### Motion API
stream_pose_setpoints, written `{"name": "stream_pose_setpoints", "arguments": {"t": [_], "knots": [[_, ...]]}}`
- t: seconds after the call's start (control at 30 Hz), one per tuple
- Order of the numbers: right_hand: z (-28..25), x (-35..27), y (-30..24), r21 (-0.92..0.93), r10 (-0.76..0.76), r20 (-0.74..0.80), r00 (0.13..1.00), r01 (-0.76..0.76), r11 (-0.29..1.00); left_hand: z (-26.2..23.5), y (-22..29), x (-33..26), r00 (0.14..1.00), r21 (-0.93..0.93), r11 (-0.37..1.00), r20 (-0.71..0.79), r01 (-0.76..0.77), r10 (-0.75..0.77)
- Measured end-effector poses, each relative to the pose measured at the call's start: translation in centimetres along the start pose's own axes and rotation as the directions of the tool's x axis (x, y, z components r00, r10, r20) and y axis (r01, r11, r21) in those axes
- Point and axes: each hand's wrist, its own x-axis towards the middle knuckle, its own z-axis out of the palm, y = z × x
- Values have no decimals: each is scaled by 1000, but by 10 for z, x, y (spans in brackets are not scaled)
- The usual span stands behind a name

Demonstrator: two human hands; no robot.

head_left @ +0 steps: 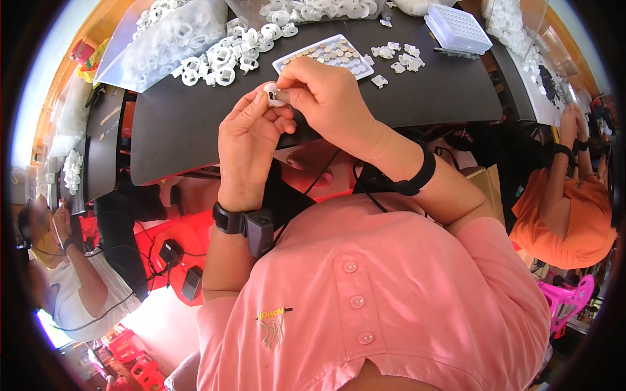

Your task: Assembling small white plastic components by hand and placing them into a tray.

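Observation:
Both my hands are raised together over the front edge of a black table (195, 130). My left hand (251, 140) pinches a small white plastic ring part (274, 96) between thumb and fingers. From the right, my right hand (329, 98) presses its fingertips onto the same part. Just behind the hands lies a white tray (291, 60) filled with small round tan and white discs. A pile of white plastic rings (225, 55) sits to its left, and small white clips (398, 58) are scattered to its right.
Clear bags of white rings (153, 45) lie at the table's back left. A white perforated box (458, 29) stands at the back right. One person sits at the left (78, 274), another in orange at the right (564, 208). Red stools (140, 368) stand on the floor.

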Motion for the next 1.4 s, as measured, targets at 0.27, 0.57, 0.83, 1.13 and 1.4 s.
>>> {"name": "stream_pose_setpoints", "arguments": {"t": [0.27, 0.57, 0.83, 1.13, 1.4], "knots": [[-12, 9, -4, 539, 304, 244, 921, -389, 747, 0, -1, -1, 1000, 20, 1000, 0, -2, 2], [-17, 19, 4, 494, 315, 350, 882, -459, 738, 2, -2, -1, 1000, 70, 997, -11, -22, 23], [-21, 24, 4, 443, 364, 417, 833, -536, 719, 7, -4, -5, 999, 112, 992, 0, -51, 51], [-18, 21, -2, 492, 468, 428, 773, -634, 597, 6, -8, -6, 995, 136, 985, -2, -103, 104], [-19, 22, -3, 498, 429, 475, 768, -637, 589, 6, -5, -10, 992, 159, 979, 23, -125, 123]]}}
